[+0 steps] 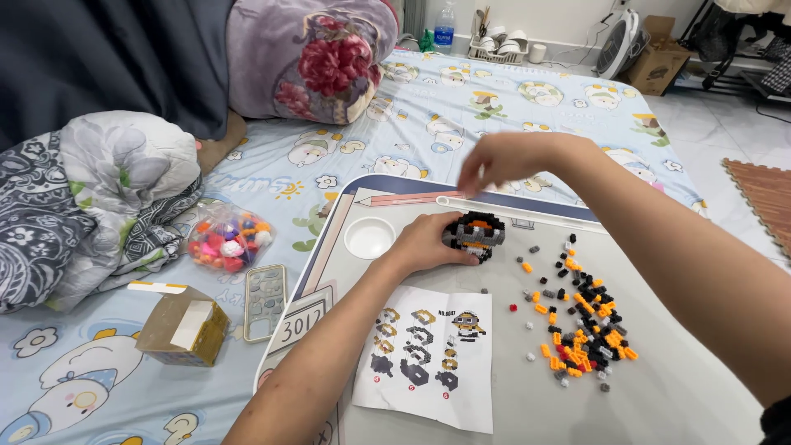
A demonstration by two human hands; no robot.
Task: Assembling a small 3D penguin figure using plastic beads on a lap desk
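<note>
On a small grey lap table (pixel 494 412), my left hand (pixel 424 241) grips a half-built model (pixel 475 233) of tiny black, grey and orange bricks. My right hand (pixel 494 162) hovers just above the model with fingertips pinched together; whether a brick is between them is too small to tell. A pile of loose black, orange and grey bricks (pixel 585 325) lies to the right of the model. A printed instruction sheet (pixel 428 354) lies in front of it, under my left forearm.
The table has a round white cup recess (pixel 369 237) at its left. On the patterned bedsheet to the left lie a phone (pixel 265 302), an open cardboard box (pixel 181 325) and a bag of coloured pieces (pixel 229 239). Pillows and blankets (pixel 107 189) are piled behind.
</note>
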